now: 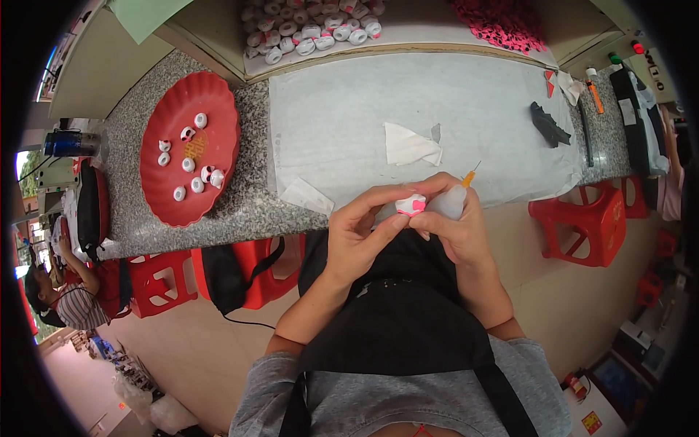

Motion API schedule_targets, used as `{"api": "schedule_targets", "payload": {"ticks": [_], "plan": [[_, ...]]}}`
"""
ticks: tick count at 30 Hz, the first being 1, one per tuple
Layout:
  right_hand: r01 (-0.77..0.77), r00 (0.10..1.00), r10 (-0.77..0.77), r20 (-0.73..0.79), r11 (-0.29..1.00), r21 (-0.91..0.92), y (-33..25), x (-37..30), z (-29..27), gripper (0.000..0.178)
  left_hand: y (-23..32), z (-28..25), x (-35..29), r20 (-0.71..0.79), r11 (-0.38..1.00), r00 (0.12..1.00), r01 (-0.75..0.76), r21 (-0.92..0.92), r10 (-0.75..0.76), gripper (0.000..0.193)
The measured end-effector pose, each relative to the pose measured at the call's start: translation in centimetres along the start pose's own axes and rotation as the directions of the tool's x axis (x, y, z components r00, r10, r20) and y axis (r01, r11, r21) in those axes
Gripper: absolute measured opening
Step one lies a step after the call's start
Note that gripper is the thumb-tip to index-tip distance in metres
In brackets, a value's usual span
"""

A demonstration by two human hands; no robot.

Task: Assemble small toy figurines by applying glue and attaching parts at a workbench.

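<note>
Above the table's near edge, my left hand (358,231) pinches a small white piece with pink patches (412,205) between thumb and fingers. The thumb and fingertips of my right hand (464,234) also touch this piece, from its other side. Tucked in my right hand is a translucent squeeze bottle (453,202) with an orange needle tip (470,177) pointing up and away to the right. Beyond my hands, a folded white cloth or tissue (411,146) lies on the pale sheet (335,109) covering the table.
A scalloped red tray (164,191) with several small white pieces stands at left. White pieces (306,29) and pink bits (510,28) fill the shelf behind. Crumpled black material (547,125) and an orange marker (595,96) lie at right. A red stool (582,226) stands below.
</note>
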State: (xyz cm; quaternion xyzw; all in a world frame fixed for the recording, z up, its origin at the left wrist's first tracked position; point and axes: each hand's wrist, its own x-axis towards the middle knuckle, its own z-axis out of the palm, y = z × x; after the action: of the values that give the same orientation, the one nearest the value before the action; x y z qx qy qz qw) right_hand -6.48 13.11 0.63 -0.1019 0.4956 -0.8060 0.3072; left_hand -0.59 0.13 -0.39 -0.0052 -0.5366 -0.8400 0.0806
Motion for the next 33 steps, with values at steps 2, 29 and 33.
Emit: {"api": "schedule_targets", "payload": {"ticks": [2,29,33], "plan": [[-0.009,1.0,0.009,0.007,1.0,-0.023,0.0,0.1,0.0,0.026,0.0,0.0,0.0,0.0,1.0,1.0,-0.002,-0.011,0.002,0.026],[0.085,0.983,-0.137,-0.119,0.927,-0.364,-0.7,1.5,-0.7,0.02,-0.1,-2.4,0.1,-0.308,0.994,0.951,-0.002,-0.114,-0.033,0.025],[0.234,0.898,-0.44,0.0,0.477,-0.847,-0.3,4.0,-1.1,0.013,-0.2,-3.1,0.1,-0.36,0.991,0.933,-0.03,-0.128,-0.019,0.025]]}}
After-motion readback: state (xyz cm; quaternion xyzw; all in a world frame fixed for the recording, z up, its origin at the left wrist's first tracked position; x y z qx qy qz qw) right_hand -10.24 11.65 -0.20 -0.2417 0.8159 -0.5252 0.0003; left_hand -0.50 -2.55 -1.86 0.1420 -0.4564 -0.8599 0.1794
